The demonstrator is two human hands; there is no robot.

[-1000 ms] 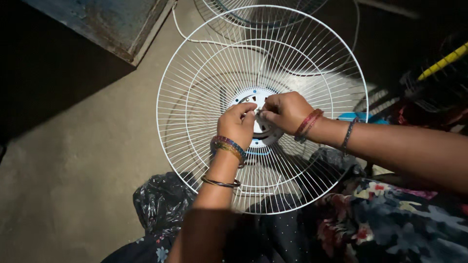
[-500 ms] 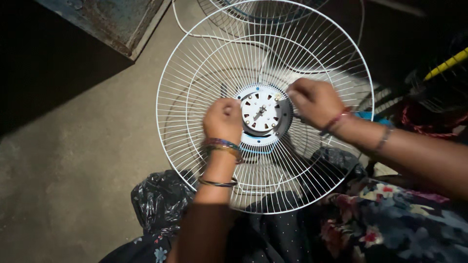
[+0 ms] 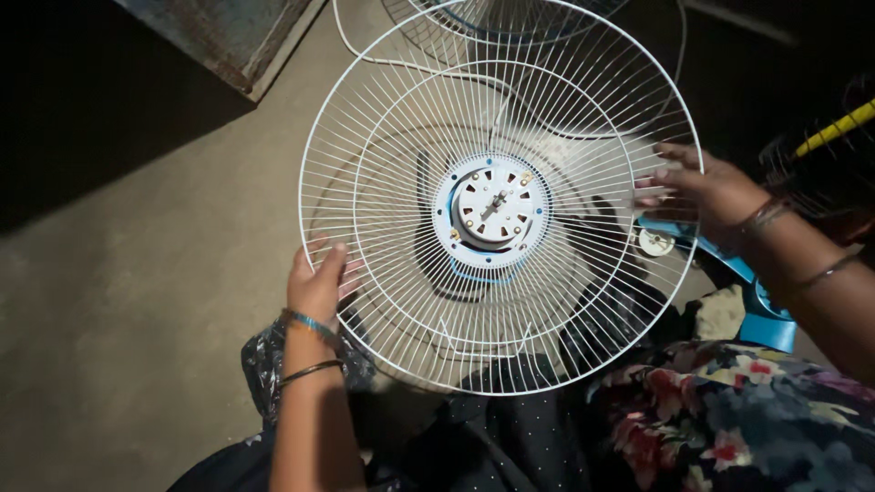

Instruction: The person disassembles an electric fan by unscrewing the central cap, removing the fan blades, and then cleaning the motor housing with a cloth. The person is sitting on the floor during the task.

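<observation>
A round white wire fan guard [image 3: 401, 228] (motor hub [image 3: 492, 208] at centre) lies over the lap. The left hand [image 3: 315, 281] pinches its rim at eight o'clock; the right hand [image 3: 706, 189], fingers spread, holds three o'clock. Bare floor [image 3: 137, 301] stretches toward nine o'clock.

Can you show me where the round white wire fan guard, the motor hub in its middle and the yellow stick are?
Round white wire fan guard [image 3: 401, 109], head view, upper-left outer rim.
Round white motor hub [image 3: 493, 208], head view, centre face.
Yellow stick [image 3: 834, 130], head view, mid shaft.

Right hand [image 3: 706, 191] blurs at its fingertips; beyond it, a second grille [image 3: 510, 14] is cut by the top edge.
</observation>
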